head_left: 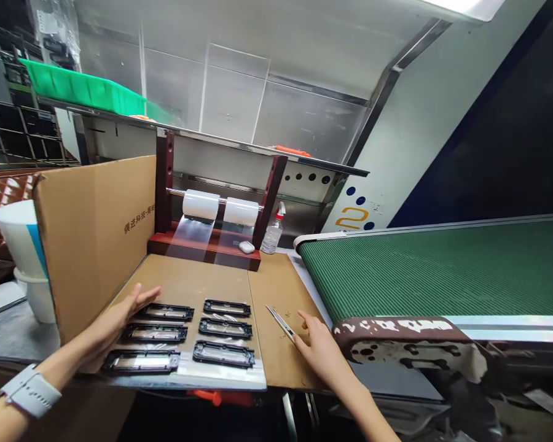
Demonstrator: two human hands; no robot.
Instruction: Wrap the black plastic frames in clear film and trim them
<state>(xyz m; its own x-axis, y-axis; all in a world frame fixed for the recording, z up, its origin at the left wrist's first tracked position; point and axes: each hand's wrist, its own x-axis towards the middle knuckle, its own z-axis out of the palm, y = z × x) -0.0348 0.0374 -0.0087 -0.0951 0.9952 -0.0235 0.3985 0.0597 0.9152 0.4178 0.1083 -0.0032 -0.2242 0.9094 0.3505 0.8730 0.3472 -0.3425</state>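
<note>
My left hand (126, 313) is stretched out with its fingers apart and holds nothing. It hovers beside the left column of black plastic frames (168, 312), near the cardboard wall. A second column of black frames (225, 329) lies to their right on the clear film (221, 376). My right hand (320, 347) is over the cardboard at the right, its thumb on the handle end of a slim utility knife (280, 321). The blade points away to the upper left. My index finger stands apart from the handle, and the other fingers are hidden.
A stand with two white film rolls (201, 205) is behind the frames, with a white case (246, 247) and a spray bottle (271, 236). A cardboard panel (101, 215) rises at left. On the right runs a green conveyor belt (433, 264).
</note>
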